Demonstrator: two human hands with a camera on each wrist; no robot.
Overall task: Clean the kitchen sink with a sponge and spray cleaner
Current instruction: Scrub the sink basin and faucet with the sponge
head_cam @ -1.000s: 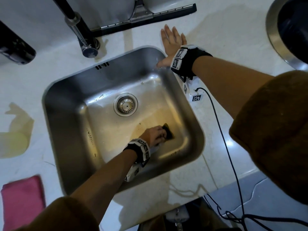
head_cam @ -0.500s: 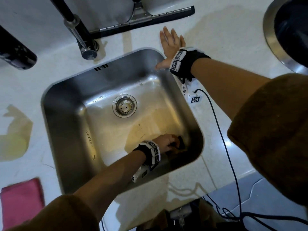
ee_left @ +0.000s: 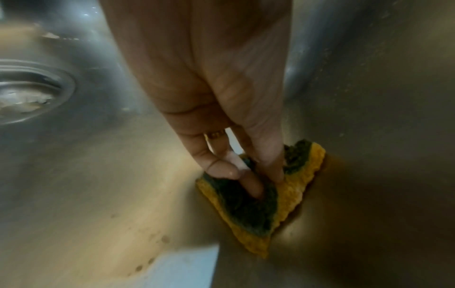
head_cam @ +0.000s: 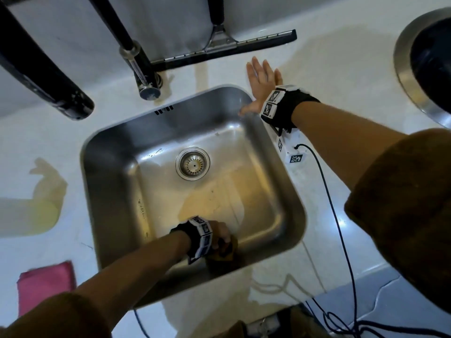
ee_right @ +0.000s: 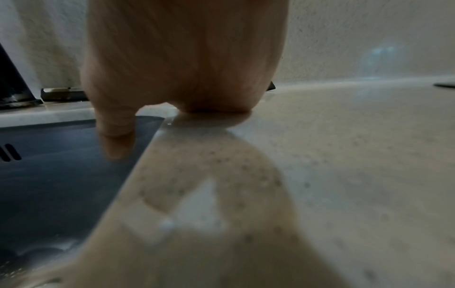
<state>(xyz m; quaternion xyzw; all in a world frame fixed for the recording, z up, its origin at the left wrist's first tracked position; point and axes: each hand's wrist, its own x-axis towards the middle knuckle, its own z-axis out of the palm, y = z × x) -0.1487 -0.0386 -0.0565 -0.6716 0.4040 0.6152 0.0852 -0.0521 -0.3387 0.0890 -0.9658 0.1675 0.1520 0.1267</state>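
The steel sink is set into a pale countertop. My left hand is down in it at the near wall and grips a yellow sponge with a dark green scouring side. In the left wrist view the left hand has its fingers dug into the green face, and the sponge is squeezed into the bend between sink floor and wall. My right hand lies flat on the counter at the far right corner. Its thumb hangs over the sink edge. No spray cleaner is in view.
The drain strainer sits mid-floor. A black faucet and a squeegee stand behind the sink. A pink cloth lies near left, with a yellowish wet patch beyond it. A black cable crosses the right counter.
My left hand has dragged the sponge from the right part of the sink floor into the near right corner, then along to the near wall. The right hand has stayed flat on the counter.
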